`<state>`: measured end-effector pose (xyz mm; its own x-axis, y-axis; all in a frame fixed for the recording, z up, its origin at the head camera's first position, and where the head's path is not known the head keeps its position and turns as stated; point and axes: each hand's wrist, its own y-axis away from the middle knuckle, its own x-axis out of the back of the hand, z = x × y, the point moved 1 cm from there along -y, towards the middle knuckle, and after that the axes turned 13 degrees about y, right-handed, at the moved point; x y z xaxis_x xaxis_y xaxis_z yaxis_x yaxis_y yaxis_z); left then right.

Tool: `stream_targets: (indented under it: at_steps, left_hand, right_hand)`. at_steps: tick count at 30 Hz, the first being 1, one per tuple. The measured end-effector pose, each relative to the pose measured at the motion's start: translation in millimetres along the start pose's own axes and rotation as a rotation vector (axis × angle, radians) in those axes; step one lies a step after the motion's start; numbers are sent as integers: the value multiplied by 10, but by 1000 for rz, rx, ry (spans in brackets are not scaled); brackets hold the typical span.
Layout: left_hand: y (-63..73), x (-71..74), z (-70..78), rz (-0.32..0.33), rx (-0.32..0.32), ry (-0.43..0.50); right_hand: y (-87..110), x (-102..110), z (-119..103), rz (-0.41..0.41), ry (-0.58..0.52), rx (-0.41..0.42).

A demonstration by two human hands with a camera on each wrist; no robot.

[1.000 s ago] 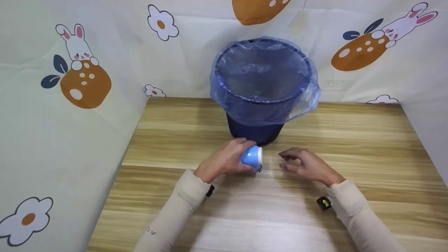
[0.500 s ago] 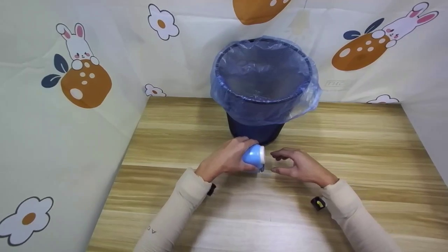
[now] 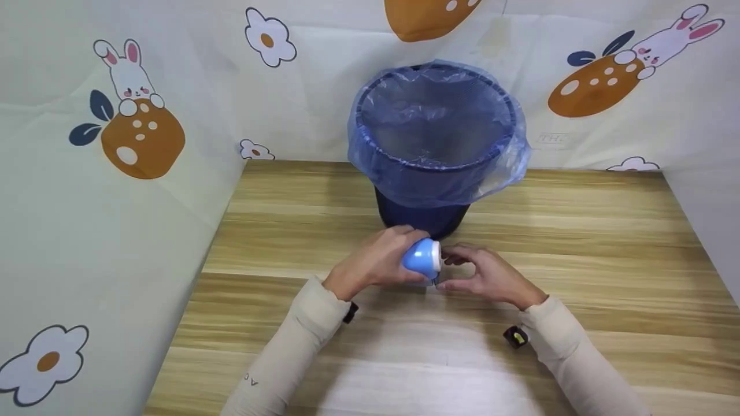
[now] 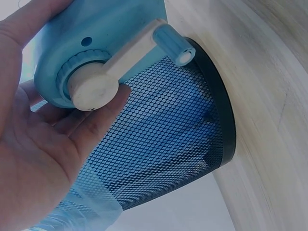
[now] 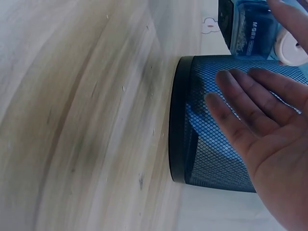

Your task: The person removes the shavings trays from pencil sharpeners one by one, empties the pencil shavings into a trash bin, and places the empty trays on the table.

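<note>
My left hand (image 3: 384,257) grips a blue crank pencil sharpener (image 3: 422,258), its white round front facing right. In the left wrist view the sharpener's crank (image 4: 94,86) shows, with a cream arm and a blue knob (image 4: 173,45). A see-through shavings drawer (image 5: 252,29) with dark contents and lettering shows in the right wrist view. My right hand (image 3: 491,274) is just right of the sharpener, its fingers extended and thumb apart. From the head view I cannot tell whether the right fingertips touch it.
Directly behind the hands stands a dark mesh trash bin (image 3: 425,219), lined with a blue plastic bag (image 3: 439,185) folded over its rim. The wood-grain table (image 3: 300,214) meets a printed cloth wall (image 3: 312,104) at the back and sides.
My right hand has moved left, right up to the sharpener's white front. The left hand, holding the sharpener, has shifted slightly to the right. The bin has stayed in place.
</note>
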<state>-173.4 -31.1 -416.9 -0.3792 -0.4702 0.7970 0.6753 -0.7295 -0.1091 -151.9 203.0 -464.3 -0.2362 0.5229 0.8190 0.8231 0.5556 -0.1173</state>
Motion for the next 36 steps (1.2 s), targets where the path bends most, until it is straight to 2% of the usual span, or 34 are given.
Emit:
stream_targets:
  at_steps: [11,22,31,36]
  left_hand:
    - [0,-4,39,-4,-6,1]
    - [17,-16,69,5,-22,-45]
    - [14,-21,83,12,-33,-19]
    - [18,-17,88,14,-24,-24]
  right_hand:
    - [-34,-92,-18,-7,-43,-35]
    - [-33,-169,-8,35,-79,-43]
    - [-17,-195,-7,79,-83,-35]
    - [-9,-208,-15,90,-134,-40]
